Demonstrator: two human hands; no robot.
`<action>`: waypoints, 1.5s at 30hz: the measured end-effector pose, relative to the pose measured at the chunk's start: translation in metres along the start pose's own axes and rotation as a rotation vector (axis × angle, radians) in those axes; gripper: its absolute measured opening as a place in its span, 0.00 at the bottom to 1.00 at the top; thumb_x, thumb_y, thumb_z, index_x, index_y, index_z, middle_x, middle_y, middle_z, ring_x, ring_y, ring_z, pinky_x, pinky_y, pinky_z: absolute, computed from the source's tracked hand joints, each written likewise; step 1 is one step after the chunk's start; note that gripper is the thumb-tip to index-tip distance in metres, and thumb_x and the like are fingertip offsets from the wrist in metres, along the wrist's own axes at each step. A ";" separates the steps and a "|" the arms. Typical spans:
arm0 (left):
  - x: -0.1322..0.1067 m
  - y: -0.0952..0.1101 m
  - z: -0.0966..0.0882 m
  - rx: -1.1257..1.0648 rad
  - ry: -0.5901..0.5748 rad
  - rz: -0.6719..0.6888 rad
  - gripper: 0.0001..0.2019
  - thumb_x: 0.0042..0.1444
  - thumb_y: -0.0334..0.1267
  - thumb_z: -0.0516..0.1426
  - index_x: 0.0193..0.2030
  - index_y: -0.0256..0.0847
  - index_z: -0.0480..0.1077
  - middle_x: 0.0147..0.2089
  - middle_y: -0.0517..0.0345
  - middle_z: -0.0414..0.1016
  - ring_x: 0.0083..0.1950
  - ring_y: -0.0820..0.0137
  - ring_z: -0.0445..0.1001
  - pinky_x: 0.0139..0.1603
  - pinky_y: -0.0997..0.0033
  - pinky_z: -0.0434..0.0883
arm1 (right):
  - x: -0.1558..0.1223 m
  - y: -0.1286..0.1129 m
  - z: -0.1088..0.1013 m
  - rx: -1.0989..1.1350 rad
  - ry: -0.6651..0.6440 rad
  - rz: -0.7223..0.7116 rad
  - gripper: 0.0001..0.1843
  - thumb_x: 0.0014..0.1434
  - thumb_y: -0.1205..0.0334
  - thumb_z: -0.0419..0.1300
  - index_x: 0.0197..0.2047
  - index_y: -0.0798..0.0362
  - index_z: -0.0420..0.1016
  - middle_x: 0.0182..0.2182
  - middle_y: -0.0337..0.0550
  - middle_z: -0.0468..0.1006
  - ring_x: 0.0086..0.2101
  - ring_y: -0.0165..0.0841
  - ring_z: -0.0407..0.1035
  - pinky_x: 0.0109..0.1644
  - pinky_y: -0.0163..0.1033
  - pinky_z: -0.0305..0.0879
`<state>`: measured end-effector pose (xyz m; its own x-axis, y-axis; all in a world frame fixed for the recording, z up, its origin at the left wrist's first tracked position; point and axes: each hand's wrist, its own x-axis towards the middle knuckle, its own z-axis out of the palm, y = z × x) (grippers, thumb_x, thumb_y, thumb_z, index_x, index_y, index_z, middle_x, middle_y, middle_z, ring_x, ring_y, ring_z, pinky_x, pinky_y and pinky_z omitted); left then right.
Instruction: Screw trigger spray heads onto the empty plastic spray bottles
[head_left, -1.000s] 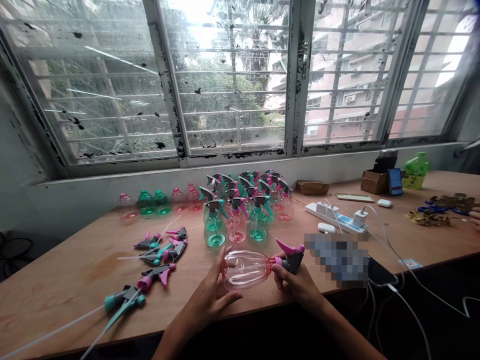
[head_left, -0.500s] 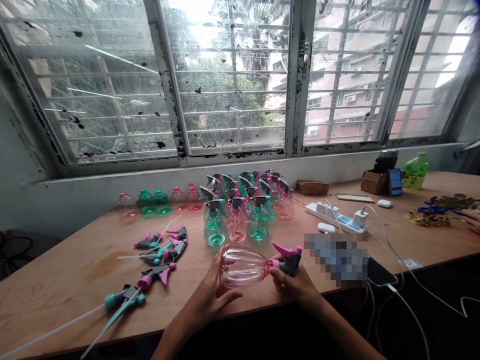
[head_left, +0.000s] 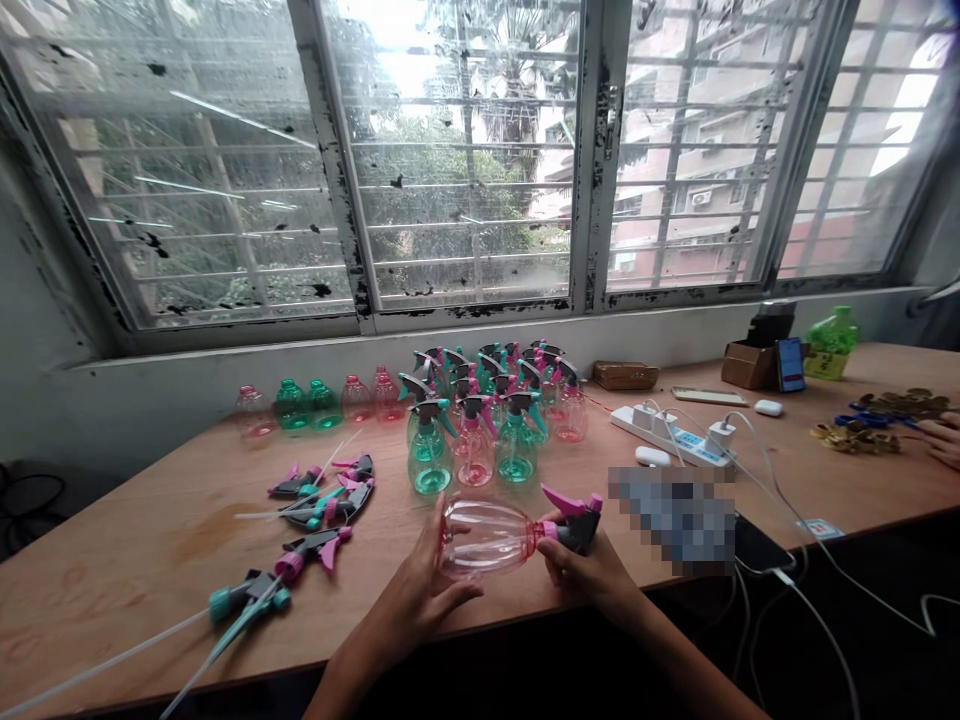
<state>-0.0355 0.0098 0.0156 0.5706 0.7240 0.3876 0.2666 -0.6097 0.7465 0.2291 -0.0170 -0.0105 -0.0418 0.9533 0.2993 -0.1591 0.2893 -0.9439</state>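
A clear pink spray bottle (head_left: 487, 538) lies sideways between my hands above the table's front edge. My left hand (head_left: 431, 575) cups its base, thumb below and fingers behind. At the neck, my right hand (head_left: 581, 568) pinches the pink collar of the grey-and-pink trigger sprayer (head_left: 576, 518), which sits on the bottle's mouth. Whether its thread is tight I cannot tell. Several loose trigger sprayers (head_left: 315, 552) with dip tubes lie on the left. Straight ahead, finished-looking green and pink spray bottles (head_left: 474, 455) stand upright in a cluster.
Several bottles without sprayers (head_left: 322, 405) line the back left by the wall. On the right lie a white power strip (head_left: 675, 435) with chargers, cables and a black phone (head_left: 761, 545). Farther right, another person's hand (head_left: 941, 440) is near brass-coloured parts (head_left: 855, 438).
Almost nothing differs. The bottle and sprayer are held in nearly the same place, with only a very slight shift of the sprayer head.
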 end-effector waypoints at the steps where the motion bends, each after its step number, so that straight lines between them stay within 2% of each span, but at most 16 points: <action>1: 0.000 0.001 0.000 -0.004 0.002 0.006 0.50 0.62 0.47 0.61 0.76 0.49 0.25 0.74 0.39 0.51 0.67 0.51 0.66 0.62 0.52 0.72 | 0.000 -0.001 0.000 -0.003 -0.005 -0.003 0.23 0.55 0.42 0.69 0.37 0.54 0.71 0.16 0.33 0.72 0.17 0.28 0.64 0.21 0.32 0.58; 3: 0.001 0.000 0.001 0.020 0.024 0.022 0.50 0.62 0.44 0.61 0.76 0.54 0.26 0.76 0.42 0.45 0.67 0.51 0.66 0.62 0.52 0.72 | 0.000 -0.002 0.000 -0.011 -0.009 -0.008 0.23 0.55 0.42 0.69 0.37 0.54 0.72 0.16 0.34 0.72 0.17 0.29 0.64 0.21 0.32 0.58; 6: 0.001 -0.007 0.003 0.060 0.076 0.061 0.48 0.63 0.43 0.60 0.75 0.58 0.26 0.77 0.43 0.43 0.62 0.54 0.70 0.59 0.52 0.73 | -0.001 -0.003 0.001 -0.008 0.006 0.003 0.25 0.53 0.41 0.70 0.37 0.54 0.72 0.15 0.33 0.72 0.16 0.29 0.64 0.21 0.33 0.58; 10: -0.001 -0.010 0.005 0.077 0.083 0.004 0.47 0.64 0.45 0.58 0.75 0.51 0.25 0.65 0.41 0.66 0.56 0.57 0.75 0.56 0.55 0.75 | -0.001 -0.004 0.002 -0.001 0.007 0.016 0.25 0.53 0.41 0.70 0.39 0.54 0.72 0.15 0.33 0.72 0.17 0.29 0.64 0.21 0.33 0.58; 11: -0.001 -0.008 0.004 0.091 0.076 -0.011 0.48 0.63 0.45 0.59 0.76 0.49 0.26 0.62 0.41 0.68 0.57 0.56 0.75 0.57 0.55 0.75 | -0.001 -0.005 0.002 -0.003 0.002 0.015 0.25 0.53 0.41 0.70 0.38 0.54 0.72 0.15 0.33 0.72 0.17 0.29 0.64 0.21 0.32 0.58; 15: 0.000 0.003 0.001 0.148 0.049 -0.015 0.49 0.59 0.45 0.63 0.76 0.47 0.34 0.67 0.40 0.63 0.64 0.51 0.69 0.64 0.51 0.69 | -0.001 -0.007 0.002 -0.017 -0.006 0.014 0.26 0.53 0.39 0.70 0.37 0.54 0.72 0.15 0.34 0.72 0.17 0.29 0.64 0.21 0.33 0.58; 19: 0.001 0.004 0.001 0.136 0.052 -0.012 0.49 0.61 0.43 0.62 0.76 0.50 0.29 0.70 0.40 0.60 0.64 0.53 0.69 0.64 0.49 0.70 | -0.001 -0.008 0.002 -0.024 -0.004 0.021 0.26 0.52 0.39 0.70 0.37 0.54 0.72 0.15 0.34 0.72 0.16 0.29 0.64 0.21 0.33 0.58; 23: -0.001 -0.003 0.004 0.045 0.077 -0.016 0.48 0.64 0.42 0.59 0.75 0.51 0.24 0.64 0.41 0.66 0.57 0.57 0.74 0.57 0.53 0.75 | -0.001 -0.008 0.002 -0.021 -0.007 0.029 0.25 0.53 0.40 0.70 0.37 0.54 0.71 0.16 0.33 0.72 0.17 0.29 0.64 0.21 0.33 0.58; 26: -0.002 -0.001 0.004 0.028 0.043 -0.060 0.52 0.61 0.42 0.62 0.75 0.49 0.24 0.59 0.43 0.71 0.58 0.56 0.75 0.59 0.52 0.73 | -0.001 -0.005 0.001 -0.012 -0.020 0.030 0.24 0.54 0.41 0.70 0.38 0.54 0.72 0.16 0.34 0.73 0.17 0.29 0.65 0.22 0.33 0.58; 28: -0.001 0.003 0.003 0.020 0.031 -0.059 0.52 0.60 0.42 0.63 0.76 0.48 0.26 0.64 0.41 0.67 0.61 0.54 0.72 0.63 0.50 0.70 | -0.001 -0.002 0.000 -0.005 -0.025 0.028 0.24 0.54 0.42 0.70 0.39 0.54 0.72 0.17 0.34 0.74 0.17 0.29 0.65 0.22 0.33 0.58; 32: 0.001 0.008 0.002 0.032 0.039 -0.020 0.51 0.59 0.40 0.63 0.76 0.52 0.28 0.74 0.41 0.50 0.65 0.53 0.68 0.64 0.51 0.70 | -0.001 0.000 -0.002 0.007 -0.031 0.023 0.22 0.56 0.44 0.70 0.39 0.54 0.72 0.17 0.34 0.74 0.17 0.29 0.65 0.22 0.32 0.58; 34: 0.000 0.006 0.002 0.033 0.055 -0.014 0.50 0.62 0.39 0.61 0.76 0.53 0.26 0.73 0.41 0.52 0.64 0.55 0.68 0.62 0.52 0.71 | -0.001 0.000 -0.002 0.005 -0.032 0.019 0.22 0.56 0.44 0.69 0.39 0.54 0.72 0.17 0.34 0.74 0.17 0.28 0.65 0.22 0.32 0.58; 37: -0.002 0.000 0.004 0.013 0.058 -0.018 0.47 0.64 0.38 0.57 0.75 0.51 0.24 0.64 0.41 0.64 0.58 0.59 0.72 0.59 0.54 0.73 | -0.001 -0.001 -0.002 0.004 -0.033 0.017 0.22 0.56 0.44 0.69 0.38 0.54 0.72 0.17 0.33 0.73 0.17 0.28 0.65 0.23 0.32 0.57; 39: -0.003 0.000 0.004 0.004 0.046 -0.036 0.49 0.63 0.39 0.59 0.75 0.50 0.23 0.61 0.43 0.68 0.57 0.58 0.73 0.59 0.53 0.73 | -0.001 -0.002 -0.002 0.004 -0.033 0.019 0.22 0.56 0.43 0.69 0.38 0.53 0.72 0.16 0.33 0.72 0.17 0.28 0.65 0.23 0.33 0.57; 41: -0.004 0.003 0.003 -0.013 0.030 -0.040 0.52 0.61 0.41 0.61 0.75 0.50 0.23 0.65 0.42 0.64 0.61 0.56 0.71 0.60 0.53 0.73 | -0.001 -0.003 -0.002 -0.001 -0.037 0.020 0.22 0.56 0.43 0.69 0.37 0.53 0.72 0.17 0.32 0.72 0.18 0.29 0.65 0.23 0.33 0.57; 45: -0.001 0.010 0.001 0.016 0.008 -0.013 0.52 0.60 0.41 0.62 0.75 0.52 0.24 0.75 0.42 0.48 0.66 0.53 0.66 0.63 0.52 0.71 | -0.001 -0.004 -0.001 -0.003 -0.044 0.019 0.21 0.56 0.43 0.69 0.37 0.54 0.72 0.17 0.33 0.72 0.18 0.28 0.65 0.24 0.33 0.58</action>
<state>-0.0332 0.0029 0.0219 0.5605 0.7345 0.3825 0.2864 -0.6053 0.7427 0.2310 -0.0188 -0.0073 -0.0879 0.9540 0.2865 -0.1545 0.2711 -0.9501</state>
